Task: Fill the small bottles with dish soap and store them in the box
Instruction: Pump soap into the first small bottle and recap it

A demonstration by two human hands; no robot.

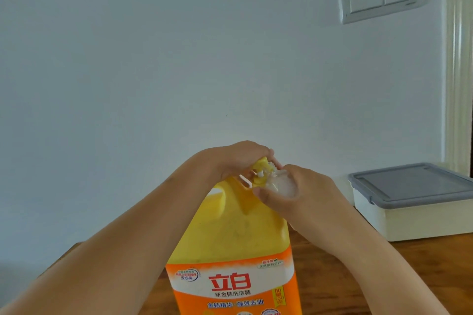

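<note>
Both hands are raised together at the top of the dish soap jug (238, 238). Left hand (238, 158) lies over the pump head (261, 174), fingers curled down round it from above. Right hand (299, 194) grips the small bottle (284, 184), thumb across the front and fingers wrapped behind, holding its mouth against the pump's spout. Whether soap is flowing cannot be told.

Small bottle: translucent, whitish plastic, rounded body, mostly covered by the right hand; its fill level cannot be read. It is held in the air, off the desk (384, 276), just right of the jug's neck.

Dish soap jug: large, yellow plastic, upright, with a moulded carrying handle on its left shoulder. An orange and white label with red Chinese characters covers its lower front. It stands mid-desk toward the near edge; its base is cut off by the bottom of the frame.

Box (399, 222): low, cream-white, with a grey lid (409, 184) seated on it. It sits at the far right of the desk, against the wall, well apart from the jug.

Desk surface is brown wood. A white double switch plate (381, 0) is fixed high on the wall at the right.
</note>
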